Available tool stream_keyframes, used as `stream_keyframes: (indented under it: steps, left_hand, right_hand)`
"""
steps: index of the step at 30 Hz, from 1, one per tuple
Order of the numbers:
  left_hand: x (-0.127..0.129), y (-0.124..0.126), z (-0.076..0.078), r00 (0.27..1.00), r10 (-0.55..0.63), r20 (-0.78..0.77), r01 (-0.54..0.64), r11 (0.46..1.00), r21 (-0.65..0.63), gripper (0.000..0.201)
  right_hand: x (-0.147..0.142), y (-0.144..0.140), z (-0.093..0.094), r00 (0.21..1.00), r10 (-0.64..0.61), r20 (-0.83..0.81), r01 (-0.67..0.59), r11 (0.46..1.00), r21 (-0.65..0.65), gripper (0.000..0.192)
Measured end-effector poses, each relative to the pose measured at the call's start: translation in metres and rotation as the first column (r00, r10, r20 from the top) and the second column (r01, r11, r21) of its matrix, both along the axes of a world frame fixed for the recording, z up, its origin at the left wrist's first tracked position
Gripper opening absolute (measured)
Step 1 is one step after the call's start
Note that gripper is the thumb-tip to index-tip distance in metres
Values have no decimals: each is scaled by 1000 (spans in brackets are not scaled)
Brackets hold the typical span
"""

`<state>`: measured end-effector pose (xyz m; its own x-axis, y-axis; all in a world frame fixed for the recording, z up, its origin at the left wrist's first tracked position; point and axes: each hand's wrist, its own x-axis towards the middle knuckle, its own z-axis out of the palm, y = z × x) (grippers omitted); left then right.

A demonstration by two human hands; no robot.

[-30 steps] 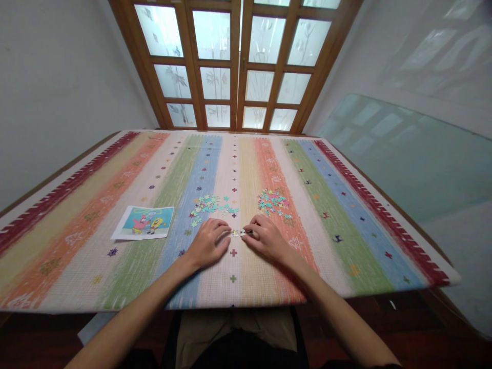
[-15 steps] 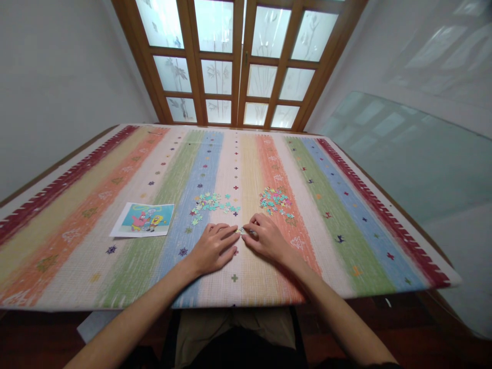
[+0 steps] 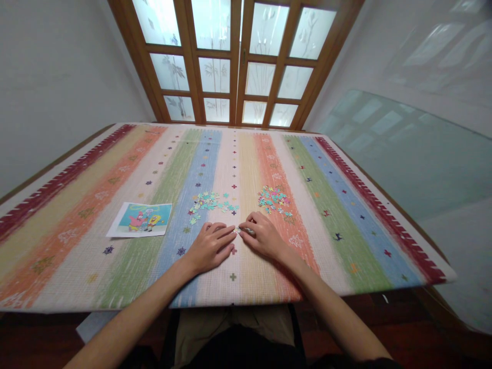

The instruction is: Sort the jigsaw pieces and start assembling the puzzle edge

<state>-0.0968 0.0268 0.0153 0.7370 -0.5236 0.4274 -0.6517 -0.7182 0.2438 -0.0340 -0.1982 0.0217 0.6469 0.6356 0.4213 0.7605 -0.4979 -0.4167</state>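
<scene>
A few small jigsaw pieces (image 3: 238, 231) lie between my two hands on the striped tablecloth, partly covered by fingertips. My left hand (image 3: 213, 247) rests on the cloth with its fingers stretched out, the fingertips touching the left edge of these pieces and the thumb apart below. From the other side, my right hand (image 3: 264, 236) has its fingers curled in a pinch at the pieces; a jigsaw piece shows dimly between thumb and fingers. Beyond my left hand spreads a loose pile of mostly turquoise jigsaw pieces (image 3: 208, 201). A second, more mixed pile of jigsaw pieces (image 3: 273, 198) lies beyond my right hand.
On the left lies a printed cartoon picture (image 3: 144, 219) with pink and yellow figures on turquoise. The striped tablecloth (image 3: 184, 169) covers the large table. Wooden doors with frosted panes (image 3: 215, 74) stand behind it, and a glass panel (image 3: 392, 148) leans at the right.
The view has shifted slightly. My right-hand fingers have moved a little at the small pieces and now cover more of them. My left hand keeps nearly the same pose.
</scene>
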Motion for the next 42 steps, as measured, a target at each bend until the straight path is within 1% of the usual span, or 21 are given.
stream_keyframes:
  steps: [12, 18, 22, 27, 31, 38, 42]
  left_hand:
    - [0, -1, 1, 1000, 14, -7, -15, 1000, -22, 30]
    - [0, -1, 0, 1000, 21, -5, -21, 1000, -20, 30]
    - [0, -1, -1, 1000, 24, 3, -24, 999, -21, 30]
    - [0, -1, -1, 1000, 19, 13, -19, 999, -27, 29]
    - [0, -1, 0, 1000, 14, 10, -14, 1000, -26, 29]
    - [0, -1, -1, 1000, 19, -4, -19, 999, -42, 31]
    - [0, -1, 0, 1000, 16, -3, -16, 999, -39, 30]
  right_hand:
    - [0, -2, 1, 998, -16, -58, 13, 999, -41, 11]
    - [1, 5, -2, 994, -82, -77, 80, 996, -25, 11]
    - [0, 8, -2, 991, -98, -86, 98, 995, -15, 11]
    - [-1, 6, 0, 988, -89, -123, 92, 996, 16, 12]
    - [-1, 6, 2, 989, -83, -121, 90, 995, 47, 10]
    - [-1, 9, -1, 993, -72, -91, 73, 997, 4, 6]
    - [-2, 9, -1, 994, -71, -83, 72, 997, 14, 7]
